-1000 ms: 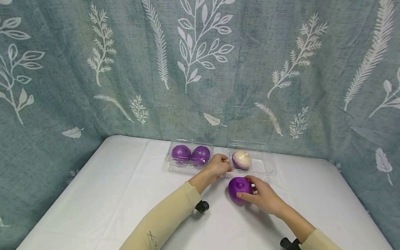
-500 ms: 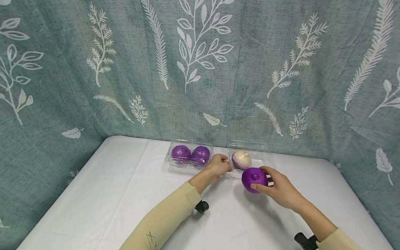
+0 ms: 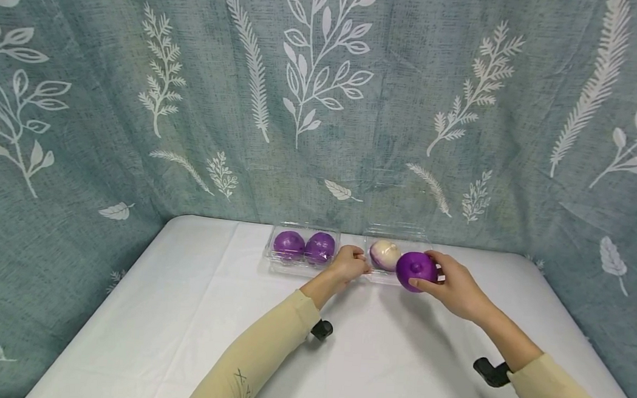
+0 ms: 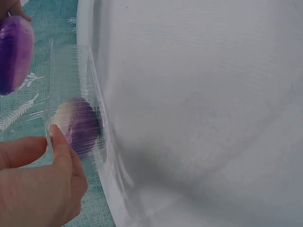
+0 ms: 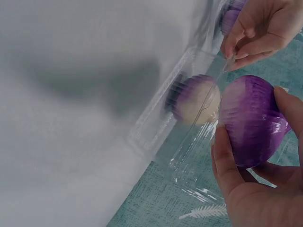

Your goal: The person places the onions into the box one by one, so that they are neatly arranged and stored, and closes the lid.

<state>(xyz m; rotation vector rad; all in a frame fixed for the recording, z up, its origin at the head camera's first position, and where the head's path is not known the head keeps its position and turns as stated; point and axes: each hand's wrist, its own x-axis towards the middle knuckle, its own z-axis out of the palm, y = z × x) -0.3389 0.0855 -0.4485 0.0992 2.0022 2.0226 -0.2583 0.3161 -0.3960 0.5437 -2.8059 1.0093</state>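
Observation:
In the head view my right hand [image 3: 458,290] grips a purple turnip [image 3: 417,271] with a small nub, thumb on the near side. The right wrist view shows this turnip [image 5: 250,120] fading to pale pink, held above and beside an open clear plastic clamshell [image 5: 163,106]. Inside that clamshell lies a second turnip [image 3: 384,255], cream side up with a purple base. My left hand [image 3: 349,266] pinches the clamshell's near left corner, its thumb and forefinger on the rim in the left wrist view. The clamshell's lid [image 3: 395,231] stands up at the back.
Left of my left hand, another clear clamshell [image 3: 300,270] holds two purple turnips [image 3: 289,246]. White cloth covers the table [image 3: 207,314]. A leaf-patterned green-blue curtain [image 3: 319,181] hangs behind its far edge.
My right hand has lifted the turnip off the table and carried it right and away from me, to the clamshell's right half. My left hand has stayed at the clamshell's corner.

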